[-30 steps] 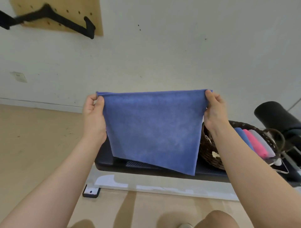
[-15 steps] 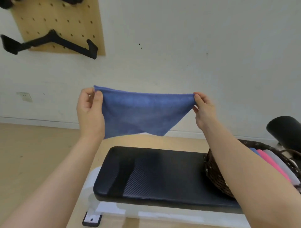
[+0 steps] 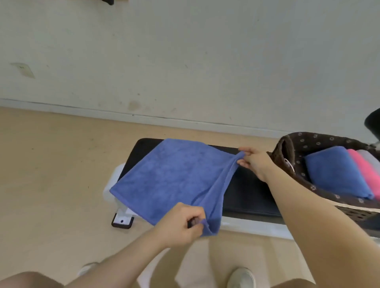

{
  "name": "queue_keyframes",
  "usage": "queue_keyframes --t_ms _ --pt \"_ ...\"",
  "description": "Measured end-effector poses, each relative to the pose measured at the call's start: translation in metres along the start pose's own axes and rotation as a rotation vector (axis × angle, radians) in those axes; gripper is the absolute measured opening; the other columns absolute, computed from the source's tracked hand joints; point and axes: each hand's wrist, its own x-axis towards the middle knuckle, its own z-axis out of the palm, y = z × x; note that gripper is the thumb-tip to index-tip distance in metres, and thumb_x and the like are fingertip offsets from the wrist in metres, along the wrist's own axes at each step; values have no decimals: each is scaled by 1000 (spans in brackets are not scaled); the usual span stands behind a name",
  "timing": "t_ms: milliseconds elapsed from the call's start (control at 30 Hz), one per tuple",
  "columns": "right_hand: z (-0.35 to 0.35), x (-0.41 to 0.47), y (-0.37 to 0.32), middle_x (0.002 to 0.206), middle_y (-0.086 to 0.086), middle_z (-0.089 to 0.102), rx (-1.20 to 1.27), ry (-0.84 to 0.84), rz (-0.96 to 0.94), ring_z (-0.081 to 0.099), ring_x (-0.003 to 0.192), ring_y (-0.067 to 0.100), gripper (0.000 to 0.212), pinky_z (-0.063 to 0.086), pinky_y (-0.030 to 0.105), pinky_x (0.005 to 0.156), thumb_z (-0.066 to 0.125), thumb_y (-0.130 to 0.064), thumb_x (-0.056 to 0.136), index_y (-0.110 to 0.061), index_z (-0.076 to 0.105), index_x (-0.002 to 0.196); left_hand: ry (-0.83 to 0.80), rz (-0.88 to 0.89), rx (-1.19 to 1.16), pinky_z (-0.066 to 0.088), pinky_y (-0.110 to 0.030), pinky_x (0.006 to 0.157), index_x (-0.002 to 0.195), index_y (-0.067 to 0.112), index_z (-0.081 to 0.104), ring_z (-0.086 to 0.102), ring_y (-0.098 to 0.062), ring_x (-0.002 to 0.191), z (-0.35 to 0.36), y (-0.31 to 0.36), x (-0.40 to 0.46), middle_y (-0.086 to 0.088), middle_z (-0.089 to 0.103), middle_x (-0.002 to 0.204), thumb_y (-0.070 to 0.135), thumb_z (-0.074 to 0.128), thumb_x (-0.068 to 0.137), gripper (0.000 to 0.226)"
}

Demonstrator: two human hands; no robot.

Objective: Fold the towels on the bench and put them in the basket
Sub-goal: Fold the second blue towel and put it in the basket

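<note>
Frame is motion-blurred, edges soft; basket (image 3: 287,156) cut off at right edge, its far side out of view; dark object (image 3: 373,123) at far right only partly in frame, can't identify; black shape (image 3: 108,1) at top edge cropped, unclear; bench (image 3: 250,197) pad mostly hidden under the cloth on its left half, far left end just peeks out behind the towel; white bench frame (image 3: 112,185) shows below the pad with a black foot (image 3: 122,221) on the floor; person's knees and a white shoe (image 3: 242,276) cut off at bottom; blue towel (image 3: 170,178) lies spread over the bench's left part, near-left corner overhanging the pad's front edge, right side bunched into ridges running between the two hands; left hand (image 3: 181,224) at the near edge, fingers curled, pinching the towel's near corner, fingertips partly buried in cloth so exact pinch hard to read; right hand (image 3: 255,162) at the far right corner, thumb and fingers pinching the towel edge, held just above the pad and just beside the basket's rim; basket sits on the bench's right end, dark wicker with patterned brown liner; inside it, a folded blue towel (image 3: 335,174), a pink towel (image 3: 366,172) beside it, a pale grey towel (image 3: 370,159) behind that, the last two clipped by the frame edge; wall socket (image 3: 23,69) on the wall at left, blurred
</note>
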Motion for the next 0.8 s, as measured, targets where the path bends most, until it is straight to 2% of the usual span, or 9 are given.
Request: queue_keyframes --t_ms 67,167,233,300,367,500,567,667,800 --pt "-1 9 -8 82 4 46 14 41 25 48 69 10 33 50 13 65 27 14 91 -3 55 91 -29 -6 25 26 -12 49 67 24 47 37 -4 46 15 2 9 11 45 50 27 44 72 7" --pt "-4 24 -32 77 9 46 -94 93 36 47 76 19 28 46 19 64 37 5 88 -8 47 65 -28 -39 77 37 -22 55 74 15 62 43 -7 54 34 13 38 0 61 67 36 41 73 29" --pt "-9 24 -38 82 10 49 -366 101 -27 47 79 23 21 42 32 76 45 -4 85 -8 52 66 -118 -39 161 43 -23 67 92 16 67 53 -11 68 44 22 57 -3 68 84 30 44 81 29" --pt "-13 17 -29 83 9 51 -675 101 -170 49 86 26 22 40 34 80 43 -8 89 -6 58 73 -263 -78 148 45 -21 85 119 23 61 60 -13 93 52 25 66 0 67 109 20 47 88 34" --pt "-19 0 -12 103 12 55 -845 117 -326 53 101 29 19 40 31 84 45 -10 90 -1 62 91 -309 -119 97 43 -20 95 130 23 52 57 -14 107 52 25 64 -1 63 121 14 45 92 40" --pt "-25 -49 25 127 14 52 -1098 -12 -661 49 118 33 18 39 35 94 60 -16 86 -5 64 99 -111 -129 163 32 -13 97 125 15 57 51 -12 116 27 7 42 0 59 127 3 39 93 38" --pt "-22 -71 46 131 16 51 -1260 -129 -766 48 122 35 22 38 39 99 64 -25 84 -7 65 96 50 -168 242 34 -27 105 118 11 61 49 -18 121 10 -13 29 -1 58 127 -3 40 90 38" --pt "-14 -93 73 146 11 35 -1381 -172 -648 33 136 29 34 29 38 108 60 -41 85 -13 58 104 300 -366 403 39 -39 99 114 8 63 45 -29 121 -9 -35 8 -8 54 129 -1 43 89 33" --pt "0 -106 84 147 12 27 -1246 166 -284 30 131 32 31 35 40 99 53 -34 88 -10 54 108 403 -660 529 35 -42 92 120 10 54 41 -35 114 -21 -38 -7 -13 45 130 15 44 94 28"
